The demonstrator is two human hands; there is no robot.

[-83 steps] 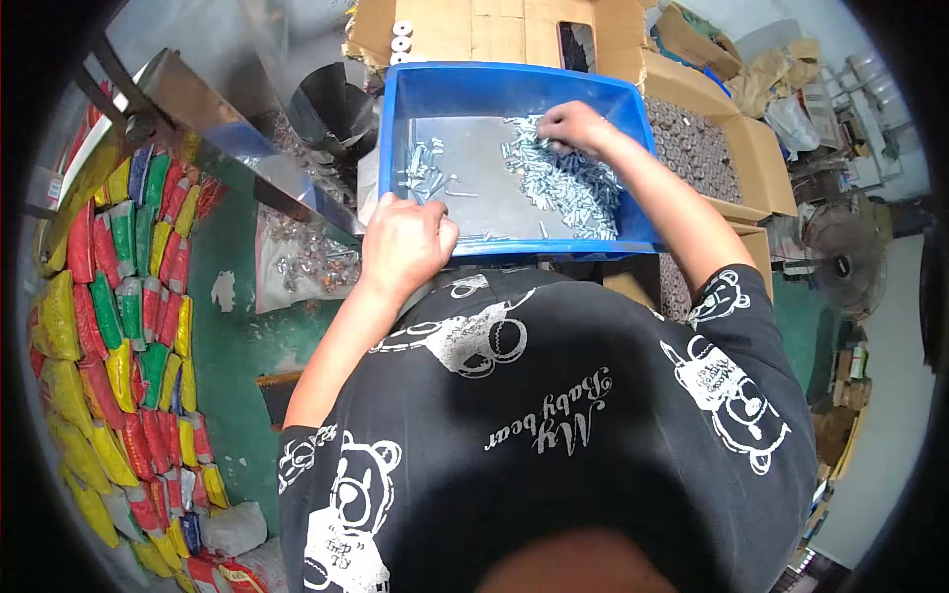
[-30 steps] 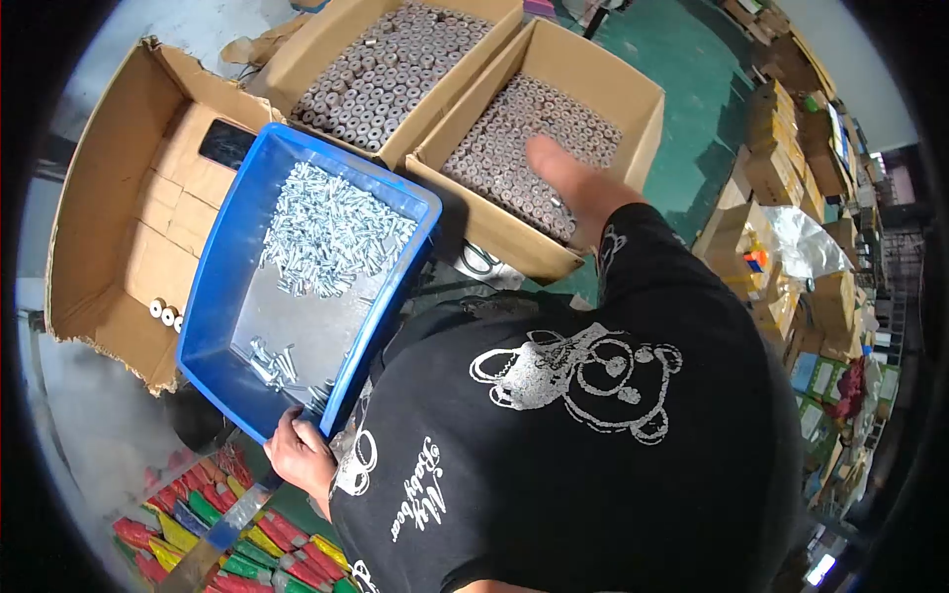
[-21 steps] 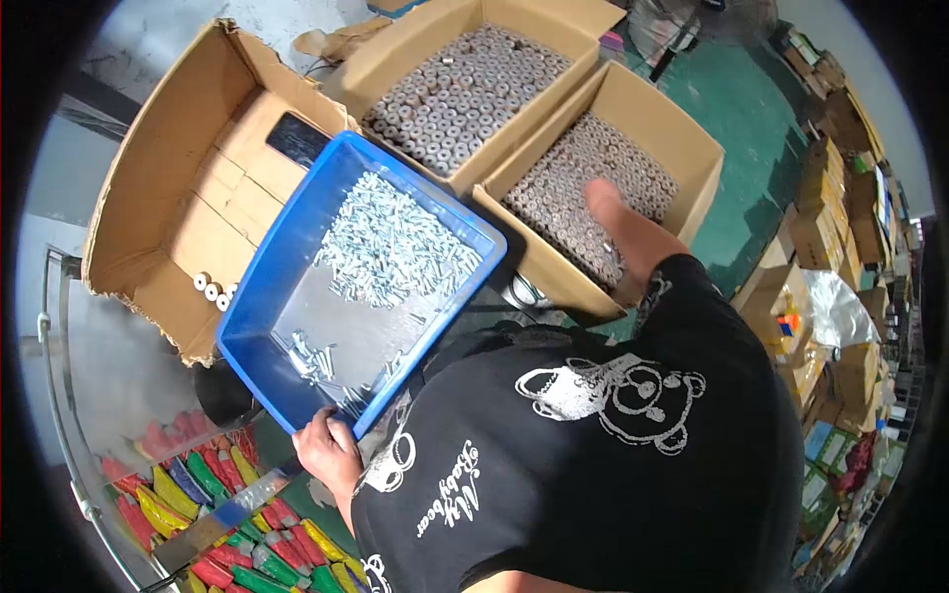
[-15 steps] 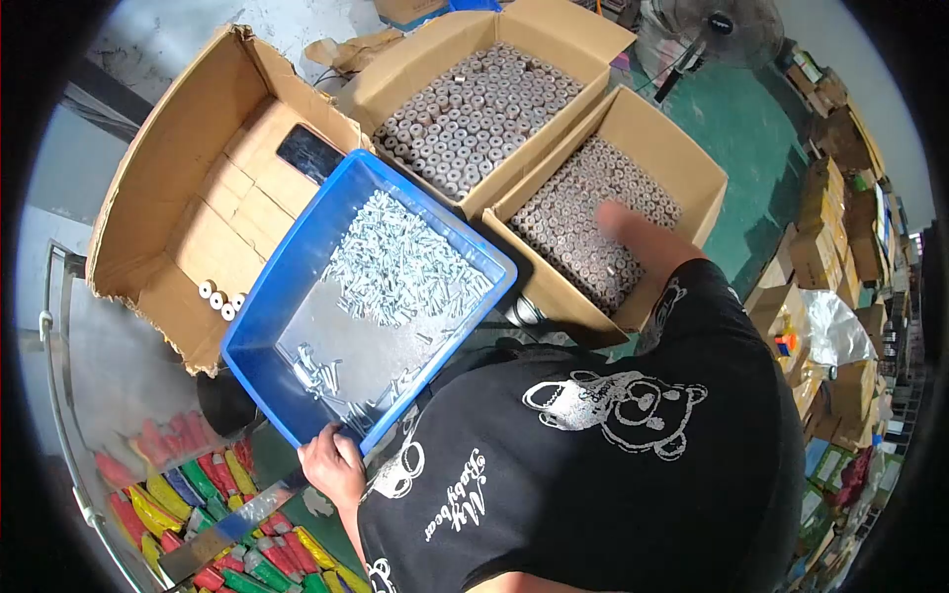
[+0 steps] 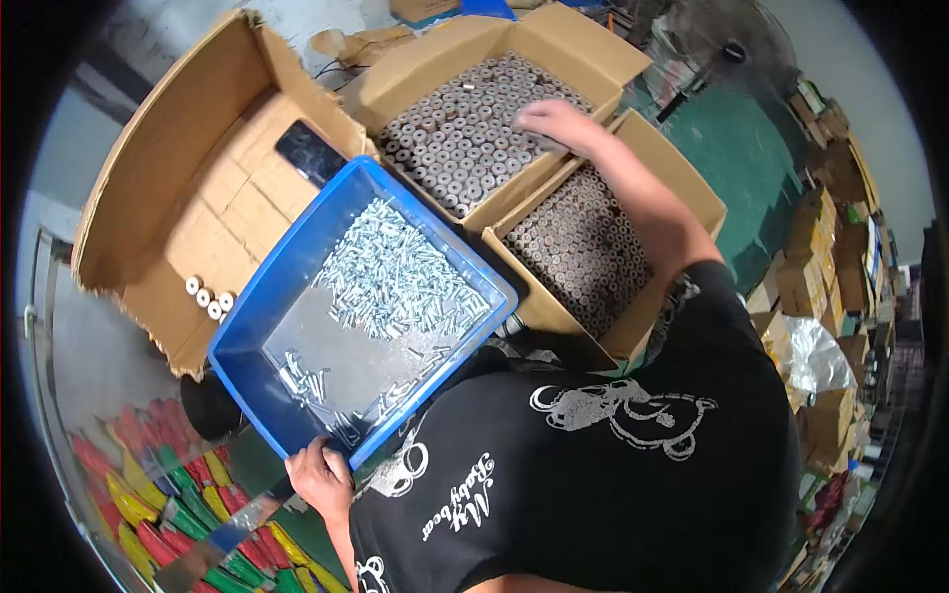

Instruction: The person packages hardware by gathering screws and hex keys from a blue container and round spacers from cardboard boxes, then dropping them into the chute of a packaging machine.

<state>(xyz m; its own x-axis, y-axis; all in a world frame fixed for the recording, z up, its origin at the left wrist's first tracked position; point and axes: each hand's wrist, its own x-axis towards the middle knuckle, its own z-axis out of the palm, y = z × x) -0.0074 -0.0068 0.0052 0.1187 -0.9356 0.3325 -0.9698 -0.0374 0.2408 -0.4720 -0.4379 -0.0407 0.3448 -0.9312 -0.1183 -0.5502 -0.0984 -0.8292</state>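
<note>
My left hand (image 5: 321, 476) is closed on the near left corner of a blue bin (image 5: 237, 371), its fingers over the rim. Inside the bin, a large heap of silvery screws (image 5: 395, 277) lies toward the far side, with smaller groups at the near end. My right hand (image 5: 556, 123) is over the farther cardboard box (image 5: 390, 91), which is full of small metal cylinders with center holes (image 5: 470, 143). Its fingers are smeared by motion, and whatever they may hold cannot be made out. Below that forearm stands a second box (image 5: 692, 173) of similar cylinders (image 5: 583, 247).
At the left, a torn cardboard box (image 5: 188, 148) holds a phone (image 5: 310, 152) and several white rings (image 5: 204, 297). Colorful packets (image 5: 168, 504) lie at the lower left. A fan (image 5: 732, 51) stands at the upper right; cartons (image 5: 811, 247) line the right side.
My right hand went from the screws to the nearer cylinder box, and now is over the farther one. My left hand still grips the bin. The view has turned toward the boxes.
</note>
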